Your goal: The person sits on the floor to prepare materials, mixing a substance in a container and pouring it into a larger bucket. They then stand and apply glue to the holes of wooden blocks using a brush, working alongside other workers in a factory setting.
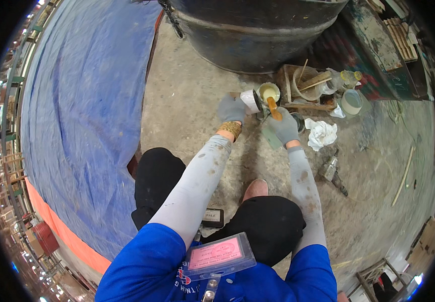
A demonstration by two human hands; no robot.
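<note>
My left hand (232,109), in a grey glove, is closed round a white-sided can (250,101) tipped on its side, its dark end facing right. Beside it stands a cup of pale yellow liquid (269,90). My right hand (284,126), gloved alike, grips an orange-brown wooden handle (274,108) that points up to the cup's near rim. What the handle belongs to, perhaps a brush or scraper, I cannot make out. A green flat piece (272,137) lies under the right hand, and a dark round container (298,121) is partly hidden beside it.
A wooden box (308,104) holds a clear tub, sticks and bottles, with a jar of pale liquid (351,102) beside it. Crumpled white paper (321,135) and a metal air tool (332,170) lie to the right. A dark drum (257,38) stands ahead; blue tarp (87,116) spreads left.
</note>
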